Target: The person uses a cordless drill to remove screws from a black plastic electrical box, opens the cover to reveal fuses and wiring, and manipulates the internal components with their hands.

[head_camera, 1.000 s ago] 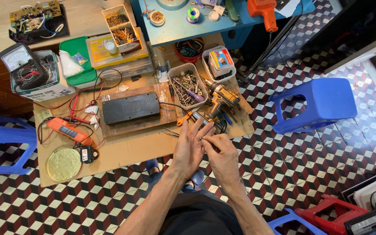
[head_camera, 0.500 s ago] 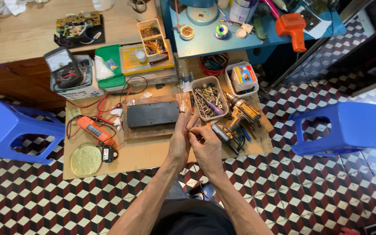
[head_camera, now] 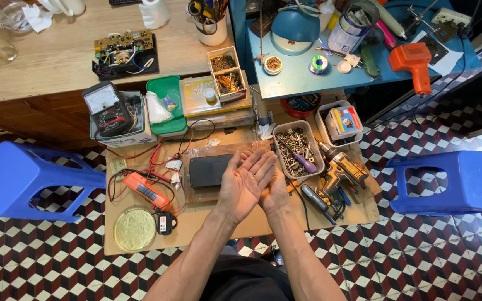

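Note:
My left hand is held palm up with the fingers spread, over the right end of a black box that lies on a clear plastic sheet. My right hand presses against its right side, its fingers mostly hidden under the left hand. I see nothing in the left palm. A grey tray of screws and bits stands just beyond the fingertips. To the right of the hands lie a yellow cordless drill and a dark screwdriver.
All this sits on a low cardboard-covered board, along with an orange clamp meter with red leads and a round gold disc. Blue stools flank it. Behind are a wooden table and a blue table with an orange heat gun.
My hands were closed together, fingers working at something small. The left hand has now turned palm up and opened. The camera has also shifted, so the bench sits lower in view.

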